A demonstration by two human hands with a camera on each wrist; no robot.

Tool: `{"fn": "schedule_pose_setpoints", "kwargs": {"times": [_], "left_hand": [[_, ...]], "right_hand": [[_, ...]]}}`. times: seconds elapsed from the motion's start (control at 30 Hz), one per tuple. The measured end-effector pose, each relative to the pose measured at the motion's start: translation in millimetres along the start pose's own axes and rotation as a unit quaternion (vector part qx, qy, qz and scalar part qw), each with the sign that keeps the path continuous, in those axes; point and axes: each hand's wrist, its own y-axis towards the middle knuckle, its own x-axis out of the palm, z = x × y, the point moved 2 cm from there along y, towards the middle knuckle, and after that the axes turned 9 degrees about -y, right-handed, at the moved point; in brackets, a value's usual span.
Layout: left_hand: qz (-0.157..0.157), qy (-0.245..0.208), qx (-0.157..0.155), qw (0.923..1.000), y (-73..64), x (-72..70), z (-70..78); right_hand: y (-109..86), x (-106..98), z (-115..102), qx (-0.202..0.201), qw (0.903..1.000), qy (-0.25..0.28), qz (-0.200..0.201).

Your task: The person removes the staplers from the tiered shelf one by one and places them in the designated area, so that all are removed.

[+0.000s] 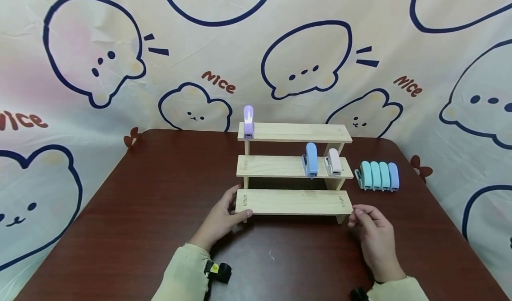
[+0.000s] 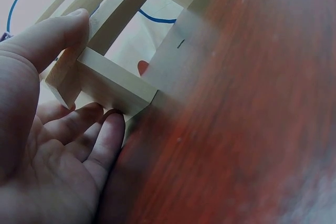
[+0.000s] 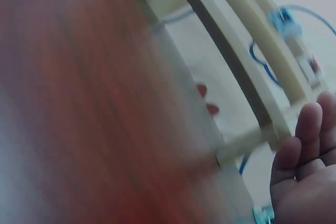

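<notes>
A three-tier wooden display stand point(image 1: 294, 202) stands on the table. My left hand point(image 1: 218, 218) grips the left end of its lowest shelf, thumb point(image 2: 65, 32) over the front edge and fingers at the end and side support. At the right end of that shelf is my right hand point(image 1: 374, 238), its fingers loosely bent and fingertips point(image 3: 310, 116) right by the corner, holding nothing. A lilac mini stapler point(image 1: 248, 122) stands at the left of the top shelf. On the middle shelf, towards the right, are a blue mini stapler point(image 1: 310, 160) and a white one point(image 1: 333, 162).
Right of the stand, a row of several mini staplers point(image 1: 376, 175) sits on the brown table point(image 1: 160, 194), mint green with a blue one at the right end. A cartoon-printed cloth point(image 1: 244, 61) hangs behind and along the sides.
</notes>
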Motion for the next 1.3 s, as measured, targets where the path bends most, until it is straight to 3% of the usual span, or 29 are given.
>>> {"fn": "schedule_pose_setpoints", "kwargs": {"times": [0.23,0.37,0.57,0.73,0.9,1.07,1.3], "left_hand": [[-0.001,0.004,-0.001,1.0000,1.8,0.4,-0.8],[-0.004,0.009,-0.002,1.0000,2.2,0.7,-1.2],[0.004,0.018,-0.003,0.9998,0.9,-0.8,-3.0],[0.000,0.002,-0.002,1.0000,-0.5,-0.4,-4.9],[-0.009,-0.024,0.002,0.9997,-0.6,0.8,-3.9],[-0.012,-0.022,0.004,0.9997,0.2,-0.1,-3.1],[-0.010,-0.015,0.000,0.9998,-0.7,-0.2,-1.1]], "right_hand": [[-21.2,30,-6,-0.020,0.9994,-0.024,-0.014],[-23.4,42,-13,-0.070,0.9934,-0.091,0.003],[-15.9,57,-28,-0.152,0.9691,-0.194,0.011],[-4.4,66,-42,-0.175,0.9534,-0.246,-0.006],[11.1,72,-59,-0.202,0.9296,-0.306,-0.035],[25.3,74,-76,-0.202,0.9050,-0.368,-0.072],[39.7,83,-102,-0.177,0.8860,-0.408,-0.131]]}}
